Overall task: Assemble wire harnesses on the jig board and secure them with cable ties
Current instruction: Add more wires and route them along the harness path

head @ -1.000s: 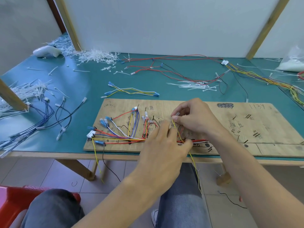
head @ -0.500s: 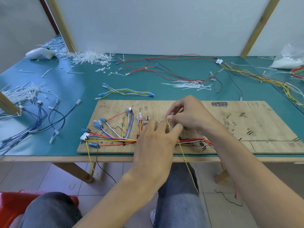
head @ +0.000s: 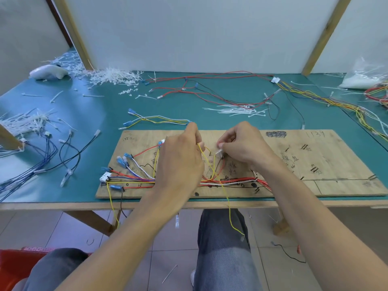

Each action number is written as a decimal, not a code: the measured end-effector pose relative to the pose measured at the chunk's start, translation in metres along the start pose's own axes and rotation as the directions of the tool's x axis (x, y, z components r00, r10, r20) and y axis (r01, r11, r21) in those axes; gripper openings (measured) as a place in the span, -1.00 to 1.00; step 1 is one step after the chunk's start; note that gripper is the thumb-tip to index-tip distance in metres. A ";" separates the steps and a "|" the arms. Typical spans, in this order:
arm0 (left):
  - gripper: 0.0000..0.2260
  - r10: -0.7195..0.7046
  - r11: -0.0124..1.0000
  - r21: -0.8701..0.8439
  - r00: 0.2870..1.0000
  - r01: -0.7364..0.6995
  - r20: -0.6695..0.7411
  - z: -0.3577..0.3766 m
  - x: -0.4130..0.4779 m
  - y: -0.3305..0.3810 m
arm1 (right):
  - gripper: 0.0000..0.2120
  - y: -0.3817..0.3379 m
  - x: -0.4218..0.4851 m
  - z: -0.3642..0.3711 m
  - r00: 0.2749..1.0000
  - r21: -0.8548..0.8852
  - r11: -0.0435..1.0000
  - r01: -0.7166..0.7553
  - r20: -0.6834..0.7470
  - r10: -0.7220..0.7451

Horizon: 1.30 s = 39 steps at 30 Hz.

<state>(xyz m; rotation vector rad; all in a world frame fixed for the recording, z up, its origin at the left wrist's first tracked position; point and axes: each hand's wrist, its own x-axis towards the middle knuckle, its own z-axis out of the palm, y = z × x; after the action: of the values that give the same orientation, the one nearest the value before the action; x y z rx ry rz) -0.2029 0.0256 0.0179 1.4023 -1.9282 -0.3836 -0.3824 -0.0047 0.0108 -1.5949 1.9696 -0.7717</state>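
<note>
Jig board (head: pixel 315 164) | left hand (head: pixel 180 162) pinches yellow wire (head: pixel 206 159) | right hand (head: pixel 245 148) pinches white connector (head: pixel 218 152) | best: hold wire taut along the bundle (head: pixel 231 181)

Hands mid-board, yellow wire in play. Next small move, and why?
Probably feed the pinched end of the yellow wire into the white connector. The left hand pinches that wire right beside the connector, which the right hand pinches over the jig board. The wire's far end dangles below the table edge.
</note>
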 end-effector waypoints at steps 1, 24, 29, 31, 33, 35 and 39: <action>-0.85 -0.008 1.000 0.001 1.000 0.008 -0.010 0.002 0.005 0.000 | -0.88 0.002 0.000 -0.001 1.000 0.018 1.000 0.014 0.015 -0.015; -0.83 -0.018 0.999 -0.029 0.993 0.021 0.114 0.013 0.059 -0.025 | -0.79 -0.007 -0.002 -0.003 0.976 -0.269 0.943 0.197 0.141 -0.164; -0.89 -0.029 0.986 0.163 0.997 0.016 0.076 -0.008 0.036 -0.026 | -0.89 -0.010 -0.003 0.004 0.981 -0.205 0.961 0.186 0.084 -0.172; -0.87 0.026 0.978 0.203 0.997 -0.040 0.070 -0.013 0.022 -0.024 | -0.92 -0.011 -0.004 0.007 0.985 -0.144 0.975 0.168 0.072 -0.159; -0.84 0.129 0.960 0.241 0.990 -0.141 0.064 -0.015 0.009 -0.022 | -0.86 -0.010 -0.007 0.009 0.982 -0.106 0.977 0.182 0.077 -0.175; -0.85 0.234 0.923 0.299 0.970 -0.243 0.067 -0.018 0.001 -0.018 | -0.78 -0.008 -0.012 0.010 0.973 -0.119 0.967 0.223 0.085 -0.214; -0.86 0.305 0.889 0.322 0.945 -0.326 0.115 -0.020 -0.002 -0.012 | -0.82 -0.006 -0.021 0.010 0.948 -0.186 0.932 0.310 0.127 -0.290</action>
<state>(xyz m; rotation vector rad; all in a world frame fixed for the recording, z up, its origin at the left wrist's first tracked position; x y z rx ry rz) -0.1800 0.0262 0.0240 1.2557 -2.3086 0.0670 -0.3674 0.0136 0.0078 -2.0501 1.8041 -0.6035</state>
